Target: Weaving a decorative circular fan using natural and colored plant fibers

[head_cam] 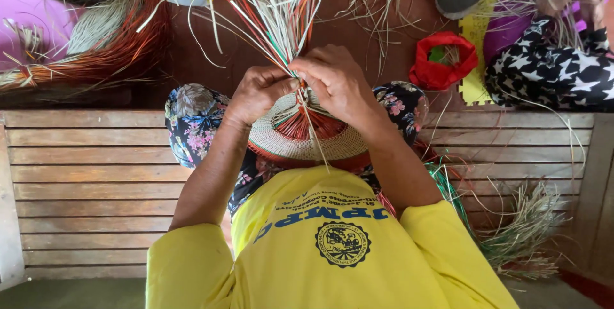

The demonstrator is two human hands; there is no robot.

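Note:
A round woven basket piece (300, 137), cream with a red-orange centre and rim, rests on my lap over floral trousers. Long loose strips (281, 2) in cream, orange and green fan upward from its top edge. My left hand (257, 91) pinches strips at the weave's edge on the left. My right hand (336, 82) closes over the same bunch from the right, fingers touching the left hand's. One pale strip (313, 131) hangs down across the woven disc.
I sit on a slatted wooden bench (89, 174). Bundles of red-brown and pale fibre (96, 34) lie at upper left. A red bag (442, 59) and a yellow foam mat (476, 40) lie on the floor. Another person in star-print trousers (550, 72) sits upper right. Green-cream strips (518, 232) pile at right.

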